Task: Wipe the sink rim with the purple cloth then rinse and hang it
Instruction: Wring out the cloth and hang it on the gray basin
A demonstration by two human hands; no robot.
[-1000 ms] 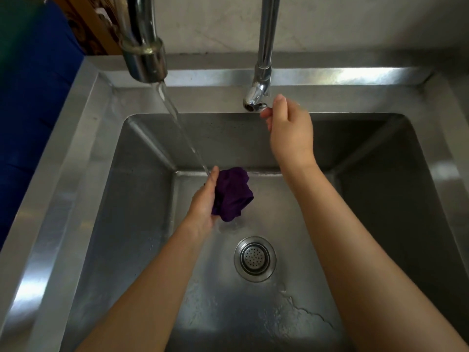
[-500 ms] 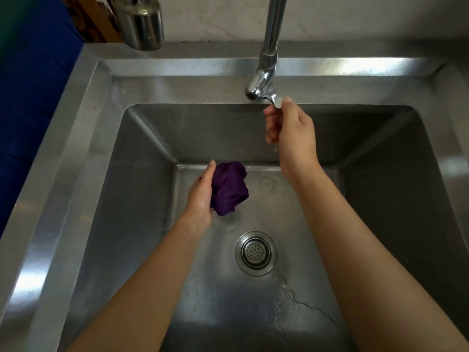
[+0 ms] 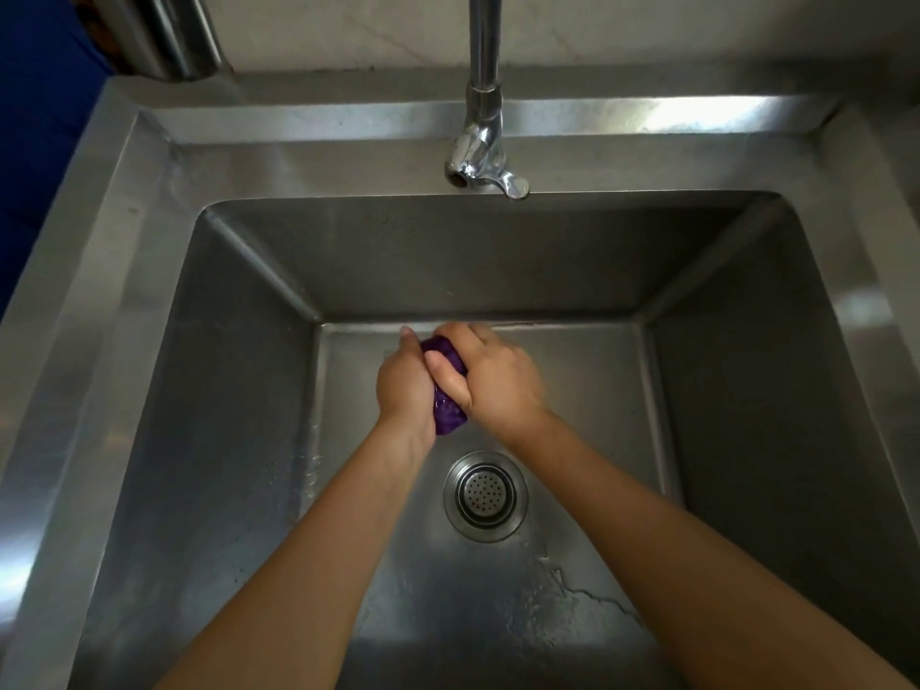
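The purple cloth (image 3: pixel 448 413) is bunched into a wet wad over the middle of the steel sink basin, just above the drain (image 3: pixel 485 495). My left hand (image 3: pixel 405 385) and my right hand (image 3: pixel 490 381) are both closed around it, pressed together, so only its top and lower end show. The sink rim (image 3: pixel 114 251) runs around the basin. No water runs from the spout (image 3: pixel 174 37) at the top left.
A chrome tap with a lever handle (image 3: pixel 485 161) stands at the back rim, above my hands. A blue surface (image 3: pixel 35 117) lies left of the sink. A pale wall (image 3: pixel 647 27) is behind. Water pools on the basin floor near the drain.
The water stream stopped. My right hand left the tap lever and came down onto the cloth, joining the left hand. The cloth went from loosely held to squeezed between both hands.
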